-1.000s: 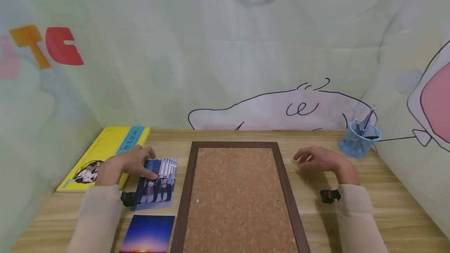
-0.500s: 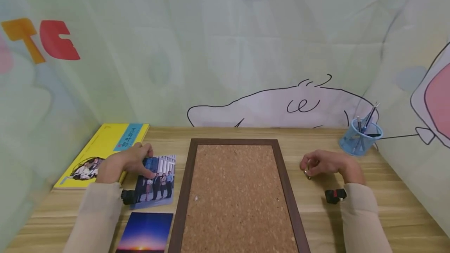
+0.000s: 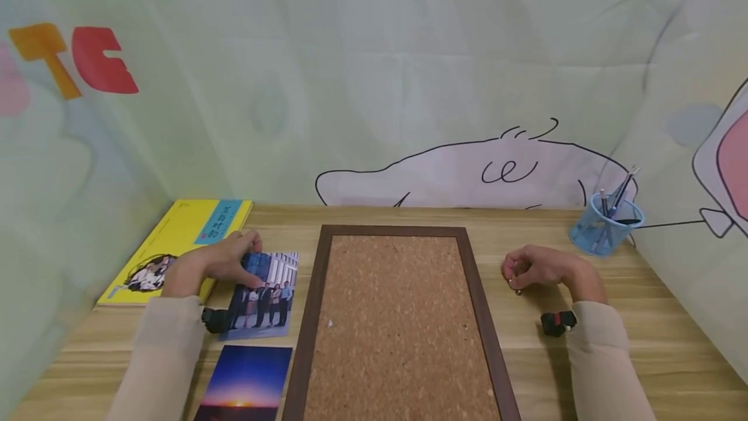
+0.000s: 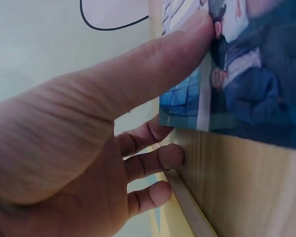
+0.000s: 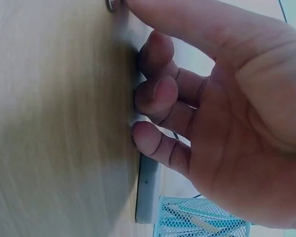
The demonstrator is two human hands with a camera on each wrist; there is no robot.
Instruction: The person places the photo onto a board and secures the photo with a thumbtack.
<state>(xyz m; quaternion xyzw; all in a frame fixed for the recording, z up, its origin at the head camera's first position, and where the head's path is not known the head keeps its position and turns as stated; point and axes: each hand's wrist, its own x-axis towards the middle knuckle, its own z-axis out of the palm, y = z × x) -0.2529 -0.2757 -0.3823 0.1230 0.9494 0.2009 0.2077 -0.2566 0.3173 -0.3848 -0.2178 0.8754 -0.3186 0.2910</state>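
Observation:
My left hand [image 3: 224,262] pinches the upper left corner of a photo of a group of people [image 3: 265,310]; the thumb lies on its printed face, and fingertips show at its edge in the left wrist view. Below it on the table is a photo of a sunset [image 3: 247,379]. A cork board [image 3: 403,317] with a dark brown frame lies between my hands. To its right, my right hand [image 3: 540,268] is low over the table, pinching a small shiny metal piece [image 5: 111,5] between thumb and forefinger. Most of that piece is hidden by the fingers.
A yellow book [image 3: 181,232] lies at the back left, partly behind my left hand. At the back right stands a blue mesh pen holder [image 3: 598,229] with pens in it. A printed fabric wall [image 3: 362,83] closes off the rear and sides.
My right hand has shifted slightly right and lower, its fingers closing, and the small shiny metal piece now shows at its fingertips. The left hand stays at the photo of people.

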